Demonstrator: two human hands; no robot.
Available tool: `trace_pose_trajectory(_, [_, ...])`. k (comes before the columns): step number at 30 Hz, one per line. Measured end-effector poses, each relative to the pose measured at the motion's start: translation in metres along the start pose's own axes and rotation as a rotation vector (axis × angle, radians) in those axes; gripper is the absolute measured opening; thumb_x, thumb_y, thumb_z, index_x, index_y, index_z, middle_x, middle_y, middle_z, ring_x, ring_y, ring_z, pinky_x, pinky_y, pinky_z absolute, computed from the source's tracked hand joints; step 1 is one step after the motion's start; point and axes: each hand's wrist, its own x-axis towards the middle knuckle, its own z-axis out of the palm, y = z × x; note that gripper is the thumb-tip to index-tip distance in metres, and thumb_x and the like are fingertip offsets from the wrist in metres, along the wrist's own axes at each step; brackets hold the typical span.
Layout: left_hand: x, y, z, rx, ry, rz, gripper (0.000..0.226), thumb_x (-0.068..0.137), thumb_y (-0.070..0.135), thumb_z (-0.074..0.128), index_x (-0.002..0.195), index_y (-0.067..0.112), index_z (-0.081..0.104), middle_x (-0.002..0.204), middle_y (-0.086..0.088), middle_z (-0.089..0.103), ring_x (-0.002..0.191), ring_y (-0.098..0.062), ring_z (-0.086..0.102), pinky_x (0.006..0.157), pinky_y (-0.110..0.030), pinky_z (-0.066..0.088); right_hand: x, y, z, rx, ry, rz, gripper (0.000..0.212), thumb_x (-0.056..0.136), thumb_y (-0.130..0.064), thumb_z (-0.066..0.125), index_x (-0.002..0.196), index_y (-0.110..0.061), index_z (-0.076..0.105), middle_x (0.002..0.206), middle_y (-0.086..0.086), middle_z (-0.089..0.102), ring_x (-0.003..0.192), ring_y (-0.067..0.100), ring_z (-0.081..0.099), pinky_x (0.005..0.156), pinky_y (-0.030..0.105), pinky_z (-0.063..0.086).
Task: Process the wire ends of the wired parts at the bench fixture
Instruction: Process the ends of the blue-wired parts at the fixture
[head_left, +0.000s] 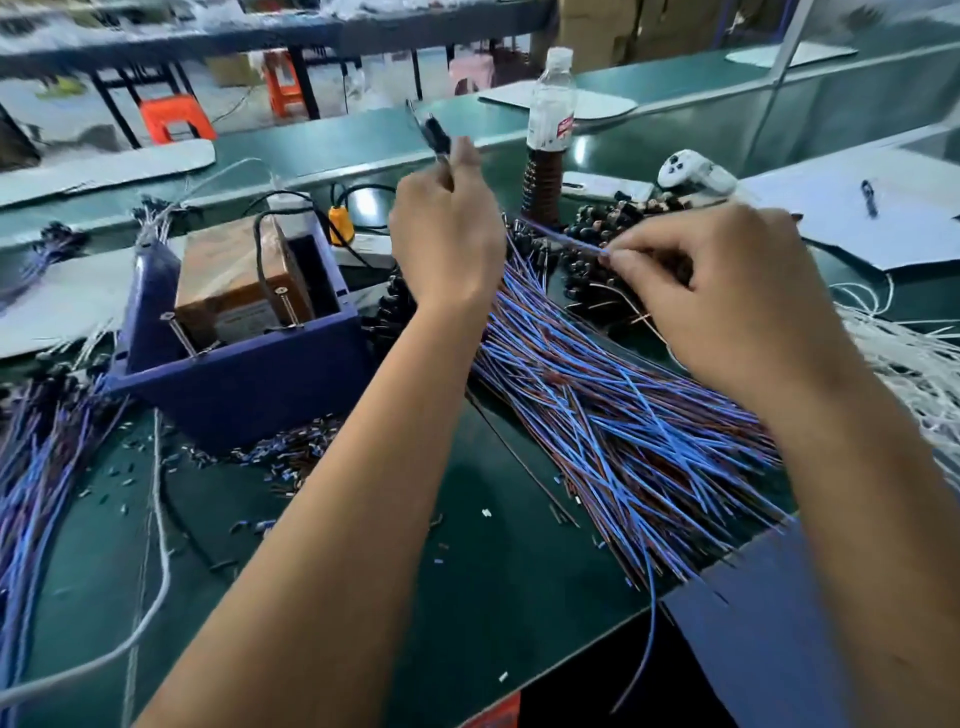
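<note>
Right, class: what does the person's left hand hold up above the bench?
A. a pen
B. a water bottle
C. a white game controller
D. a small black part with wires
D: the left hand pinches a small black wired part above the bench, while the water bottle stands untouched behind.

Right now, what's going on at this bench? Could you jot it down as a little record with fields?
left hand: left hand raised, pinching a small black wired part
right hand: right hand pinching a blue wire over the pile
wire pile: blue and brown wires fanned across the green bench, black parts at their far ends
fixture: blue box left of the hands, holding a brown block
second pile: wires at the left edge
scraps: cut bits in front of the box
behind: water bottle
</note>
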Motion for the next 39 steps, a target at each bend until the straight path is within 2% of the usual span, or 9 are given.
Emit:
trace_pose_trajectory(4, [-0.001, -0.042, 0.002, 0.747, -0.067, 0.148, 0.061, 0.108, 0.054, 0.036, 0.076, 0.008, 0.061, 0.068, -0.002, 0.053, 0.061, -0.025, 0.050, 0.051, -0.031, 0.032, -0.019, 0.004, 0.029, -0.097, -0.181, 0.105, 0.015, 0.097, -0.030, 0.070, 0.100, -0.024, 0.083, 0.086, 0.003, 0.078, 0.075, 0.028, 0.069, 0.070, 0.037, 0.056])
trace_pose_trajectory(9, [-0.006, -0.068, 0.003, 1.042, -0.072, 0.212, 0.067, 0.102, 0.069, 0.034, 0.066, 0.014, 0.046, 0.065, -0.005, 0.045, 0.050, -0.023, 0.036, 0.043, -0.029, 0.018, -0.036, 0.010, 0.060, -0.143, -0.144, 0.178, 0.014, 0.097, -0.027, 0.072, 0.095, -0.021, 0.084, 0.092, 0.011, 0.068, 0.091, 0.034, 0.061, 0.073, 0.035, 0.049])
trace_pose_trajectory(13, [-0.011, -0.072, 0.002, 0.993, -0.047, 0.237, 0.072, 0.101, 0.072, 0.028, 0.060, 0.015, 0.044, 0.055, -0.002, 0.040, 0.045, -0.019, 0.034, 0.043, -0.029, 0.018, -0.031, 0.005, 0.056, -0.236, -0.248, 0.187, 0.022, 0.101, -0.033, 0.064, 0.103, -0.021, 0.083, 0.100, 0.013, 0.064, 0.100, 0.036, 0.057, 0.087, 0.042, 0.053])
trace_pose_trajectory(17, [-0.021, -0.073, -0.010, 0.612, -0.061, 0.323, 0.068, 0.107, 0.059, 0.035, 0.053, 0.018, 0.042, 0.049, 0.003, 0.044, 0.045, -0.016, 0.043, 0.046, -0.031, 0.021, -0.026, -0.014, 0.048, -0.261, -0.269, 0.159, 0.033, 0.102, -0.036, 0.061, 0.126, -0.017, 0.073, 0.113, 0.016, 0.062, 0.110, 0.037, 0.056, 0.096, 0.047, 0.052])
trace_pose_trajectory(22, [-0.043, -0.083, -0.059, 0.454, -0.340, 0.543, 0.050, 0.102, 0.031, 0.053, 0.056, 0.015, 0.040, 0.049, 0.002, 0.042, 0.050, -0.026, 0.043, 0.051, -0.039, 0.031, -0.023, -0.065, 0.055, -0.033, -0.240, 0.074, 0.017, 0.099, -0.031, 0.066, 0.094, -0.020, 0.077, 0.087, 0.007, 0.071, 0.078, 0.028, 0.063, 0.067, 0.035, 0.051])
trace_pose_trajectory(27, [-0.044, -0.101, -0.144, 0.692, -0.676, 0.218, 0.045, 0.091, 0.021, 0.054, 0.049, 0.013, 0.042, 0.043, 0.002, 0.041, 0.046, -0.019, 0.036, 0.049, -0.032, 0.032, -0.032, -0.120, 0.095, -0.016, -0.568, -0.004, 0.027, 0.097, -0.032, 0.063, 0.073, -0.020, 0.064, 0.079, 0.009, 0.067, 0.075, 0.033, 0.065, 0.065, 0.038, 0.053])
trace_pose_trajectory(30, [-0.043, -0.103, -0.201, 0.874, -0.757, 0.073, 0.041, 0.090, 0.023, 0.059, 0.052, 0.011, 0.047, 0.049, -0.002, 0.047, 0.052, -0.021, 0.044, 0.052, -0.031, 0.035, -0.036, -0.162, 0.124, 0.029, -0.716, -0.104, 0.020, 0.097, -0.026, 0.061, 0.080, -0.023, 0.070, 0.087, 0.008, 0.070, 0.081, 0.033, 0.067, 0.068, 0.038, 0.055])
trace_pose_trajectory(35, [-0.036, -0.108, -0.287, 1.065, -0.620, -0.097, 0.037, 0.085, 0.018, 0.062, 0.052, 0.017, 0.046, 0.053, 0.000, 0.046, 0.058, -0.025, 0.049, 0.054, -0.027, 0.035, -0.047, -0.237, 0.170, 0.151, -0.873, -0.249, 0.016, 0.099, -0.021, 0.057, 0.095, -0.014, 0.071, 0.086, 0.009, 0.066, 0.076, 0.032, 0.064, 0.065, 0.038, 0.054])
trace_pose_trajectory(39, [-0.027, -0.116, -0.332, 1.235, -0.447, -0.147, 0.014, 0.087, 0.019, 0.060, 0.074, 0.015, 0.063, 0.077, -0.009, 0.062, 0.077, -0.033, 0.060, 0.070, -0.036, 0.052, -0.053, -0.291, 0.205, 0.191, -0.923, -0.360, 0.019, 0.093, -0.011, 0.058, 0.076, -0.017, 0.052, 0.078, 0.005, 0.055, 0.074, 0.033, 0.058, 0.063, 0.035, 0.044])
